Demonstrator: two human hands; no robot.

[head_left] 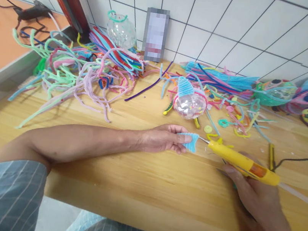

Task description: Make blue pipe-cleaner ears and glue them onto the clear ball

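Note:
My left hand [164, 137] rests on the wooden table [138, 182] and pinches a small light-blue pipe-cleaner fin [191, 141] between thumb and fingers. In my right hand [250, 186] is a yellow glue gun [239, 161], whose metal nozzle touches the right side of the fin. Just behind them lies a clear glittery ball [189, 104] with a blue pipe-cleaner fin on top.
A tangle of pastel pipe cleaners [76, 71] covers the back left, with another clear ball [122, 31] against the tiled wall. Blue pipe cleaners [223, 79] and finished fish-like figures [298, 96] lie at the back right. A black glue gun [32, 10] sits on the orange surface.

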